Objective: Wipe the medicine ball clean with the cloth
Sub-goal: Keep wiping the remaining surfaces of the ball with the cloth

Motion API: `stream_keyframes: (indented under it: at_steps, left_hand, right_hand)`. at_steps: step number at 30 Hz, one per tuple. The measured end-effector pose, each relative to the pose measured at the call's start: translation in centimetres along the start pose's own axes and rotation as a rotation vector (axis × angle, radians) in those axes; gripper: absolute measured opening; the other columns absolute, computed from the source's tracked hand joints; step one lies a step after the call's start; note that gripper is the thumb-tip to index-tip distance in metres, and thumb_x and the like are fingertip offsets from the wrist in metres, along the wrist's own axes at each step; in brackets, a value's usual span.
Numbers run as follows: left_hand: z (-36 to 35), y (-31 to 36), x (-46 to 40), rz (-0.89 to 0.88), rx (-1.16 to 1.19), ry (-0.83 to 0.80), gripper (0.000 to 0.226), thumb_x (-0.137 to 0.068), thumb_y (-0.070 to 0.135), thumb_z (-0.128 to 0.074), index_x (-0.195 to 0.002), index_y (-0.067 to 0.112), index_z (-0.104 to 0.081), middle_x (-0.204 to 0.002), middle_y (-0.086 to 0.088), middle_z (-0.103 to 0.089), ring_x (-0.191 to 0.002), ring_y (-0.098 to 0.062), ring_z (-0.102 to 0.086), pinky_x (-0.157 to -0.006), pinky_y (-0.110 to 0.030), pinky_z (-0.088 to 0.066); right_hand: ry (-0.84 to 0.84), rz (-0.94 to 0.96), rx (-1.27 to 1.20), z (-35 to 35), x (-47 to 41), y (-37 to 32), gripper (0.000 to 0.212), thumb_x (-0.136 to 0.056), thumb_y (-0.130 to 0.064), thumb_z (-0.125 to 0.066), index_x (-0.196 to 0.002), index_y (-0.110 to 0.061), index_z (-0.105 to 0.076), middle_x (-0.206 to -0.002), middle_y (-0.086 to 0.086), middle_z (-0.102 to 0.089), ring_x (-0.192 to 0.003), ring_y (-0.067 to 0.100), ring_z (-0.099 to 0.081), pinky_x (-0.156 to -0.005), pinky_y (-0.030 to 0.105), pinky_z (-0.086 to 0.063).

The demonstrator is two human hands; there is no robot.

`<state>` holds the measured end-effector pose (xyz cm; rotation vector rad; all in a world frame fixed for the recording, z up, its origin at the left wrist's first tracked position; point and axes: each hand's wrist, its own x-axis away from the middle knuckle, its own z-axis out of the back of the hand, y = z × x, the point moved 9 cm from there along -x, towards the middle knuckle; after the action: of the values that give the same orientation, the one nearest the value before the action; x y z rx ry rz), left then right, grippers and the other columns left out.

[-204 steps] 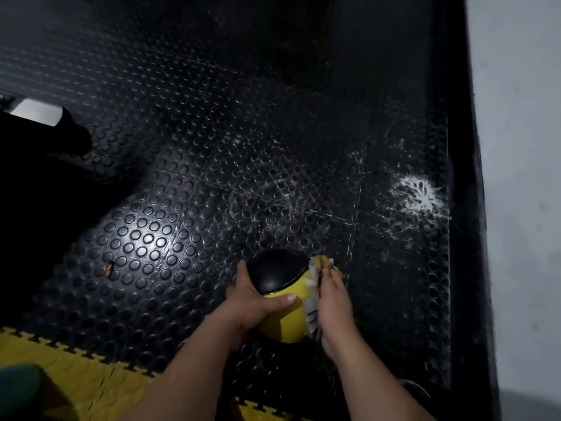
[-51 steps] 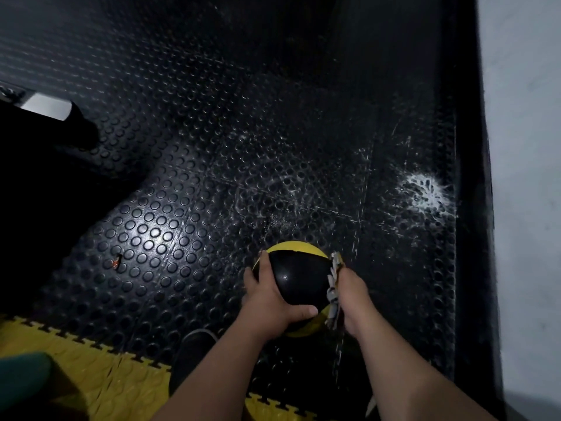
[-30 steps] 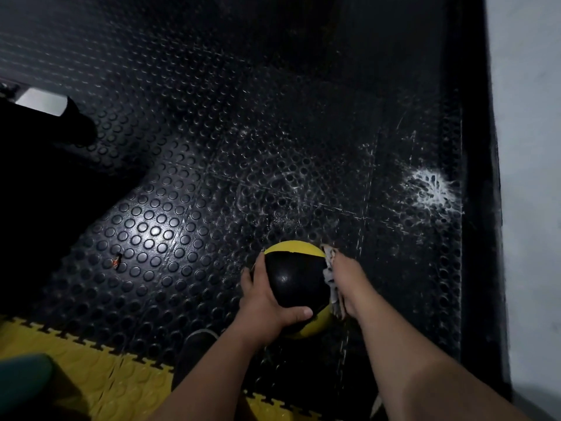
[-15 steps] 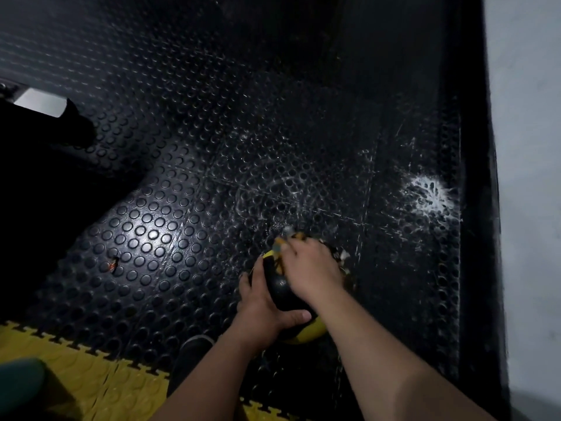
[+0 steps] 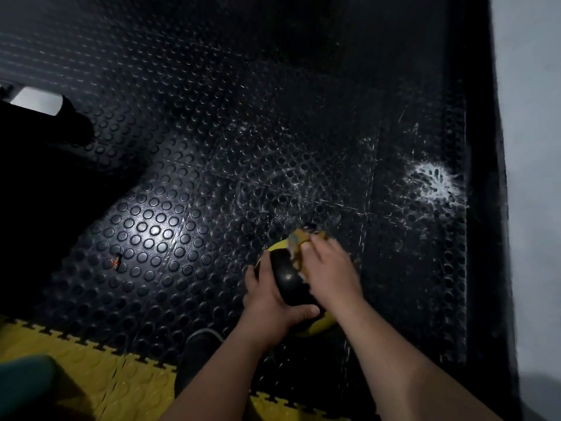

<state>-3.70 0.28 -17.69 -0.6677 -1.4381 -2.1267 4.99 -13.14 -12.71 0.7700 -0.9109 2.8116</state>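
Both hands are on the medicine ball, which I see held low over the black studded floor mat, near the bottom middle of my view. My left hand cups the ball's near left side, fingers curled up around the black panel and the thumb wrapped across the lower front. My right hand lies over the top right of the ball with the cloth under it; the fingers are bent down onto the cloth and press it against the ball, and the crumpled yellowish edge of the cloth sticks out past the fingertips at the far side. Most of the cloth is hidden under the hand, so I cannot tell how much of it is bunched in the palm. Yellow shows at the ball's top edge and again below my left thumb. Whether the ball touches the mat I cannot tell from here.

Just below the ball, a dark shoe stands on the mat beside the yellow interlocking tiles. Off to the right, a white splatter mark sits on the mat close to the grey wall
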Motion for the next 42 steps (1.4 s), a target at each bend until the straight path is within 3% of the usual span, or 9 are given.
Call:
stream_keyframes:
  at_steps: [5,9,14,19,21,25,30,36,42]
  left_hand:
    - [-0.4,0.4,-0.1,0.035,-0.008,0.005,0.144,-0.043,0.059,-0.092,-0.146,0.062,0.009,-0.164,0.011,0.010,-0.149,-0.037,-0.020,-0.119,-0.060,-0.030]
    - [0.4,0.0,-0.7,0.043,0.036,0.001,0.148,-0.030,0.065,-0.083,-0.149,0.058,0.005,-0.163,0.008,0.005,-0.147,-0.035,-0.026,-0.119,-0.054,-0.033]
    - [-0.1,0.4,-0.3,0.045,0.022,-0.011,0.144,-0.036,0.065,-0.088,-0.145,0.063,0.007,-0.162,0.013,0.005,-0.148,-0.035,-0.023,-0.118,-0.058,-0.032]
    - [1.4,0.4,-1.0,0.034,0.054,-0.020,0.139,-0.059,0.039,-0.096,-0.158,0.042,0.001,-0.163,-0.005,-0.002,-0.147,-0.029,-0.026,-0.118,-0.039,-0.028]
    - [1.0,0.6,-0.9,0.034,0.048,-0.026,0.143,-0.050,0.050,-0.096,-0.156,0.047,0.002,-0.162,0.000,-0.001,-0.147,-0.030,-0.025,-0.121,-0.043,-0.028]
    - [0.2,0.6,-0.6,0.063,0.039,-0.018,0.142,-0.041,0.063,-0.089,-0.147,0.059,0.006,-0.161,0.011,0.003,-0.146,-0.036,-0.023,-0.118,-0.058,-0.032]
    - [1.5,0.8,-1.0,0.048,0.047,-0.021,0.138,-0.062,0.040,-0.095,-0.159,0.041,0.002,-0.163,-0.006,-0.004,-0.148,-0.030,-0.024,-0.119,-0.045,-0.027]
    - [1.2,1.1,-0.4,0.032,0.056,-0.026,0.136,-0.063,0.038,-0.095,-0.158,0.043,0.002,-0.163,-0.001,-0.002,-0.148,-0.030,-0.024,-0.118,-0.047,-0.029]
    - [2.0,1.4,-0.6,0.028,0.092,-0.021,0.134,-0.063,0.032,-0.096,-0.160,0.037,-0.003,-0.161,-0.007,-0.010,-0.145,-0.026,-0.026,-0.116,-0.039,-0.028]
  right_hand:
    - [-0.002,-0.304,-0.249,0.4,-1.9,4.0,0.049,-0.105,-0.049,-0.027,-0.125,-0.020,-0.061,-0.120,0.014,-0.064,-0.105,0.031,-0.062,-0.087,0.041,-0.052]
    - [0.101,-0.038,-0.075,-0.8,2.3,0.7,0.060,-0.101,-0.060,-0.027,-0.154,-0.036,-0.039,-0.157,-0.003,-0.036,-0.146,0.024,-0.034,-0.118,0.047,-0.033]
    - [0.090,-0.532,-0.739,-1.6,-0.8,8.0,0.039,-0.103,-0.046,-0.034,-0.107,-0.026,-0.068,-0.110,0.012,-0.072,-0.079,0.022,-0.061,-0.072,0.044,-0.051]
    - [0.214,-0.191,-0.318,-1.7,3.9,2.7,0.051,-0.106,-0.049,-0.031,-0.156,-0.041,-0.032,-0.165,0.000,-0.024,-0.151,0.025,-0.026,-0.119,0.051,-0.030]
    - [0.223,-0.238,-0.419,-1.9,3.7,4.1,0.049,-0.106,-0.049,-0.031,-0.155,-0.045,-0.034,-0.166,0.000,-0.025,-0.149,0.025,-0.032,-0.118,0.047,-0.033]
    - [0.186,-0.641,-1.171,-3.2,0.1,8.0,0.037,-0.107,-0.044,-0.040,-0.128,-0.030,-0.066,-0.133,0.002,-0.062,-0.083,0.013,-0.060,-0.070,0.028,-0.052]
    - [0.384,-0.314,-0.716,-2.5,4.7,4.3,0.047,-0.107,-0.043,-0.037,-0.154,-0.039,-0.039,-0.158,0.004,-0.036,-0.143,0.028,-0.040,-0.117,0.048,-0.035]
    - [0.180,-0.746,-1.120,-4.5,1.1,9.6,0.041,-0.108,-0.035,-0.036,-0.130,-0.017,-0.066,-0.123,0.013,-0.069,-0.113,0.034,-0.066,-0.093,0.045,-0.056]
    - [0.322,-0.417,-0.867,-4.8,5.8,5.9,0.061,-0.095,-0.063,-0.033,-0.154,-0.044,-0.031,-0.156,0.000,-0.039,-0.138,0.025,-0.046,-0.113,0.051,-0.041]
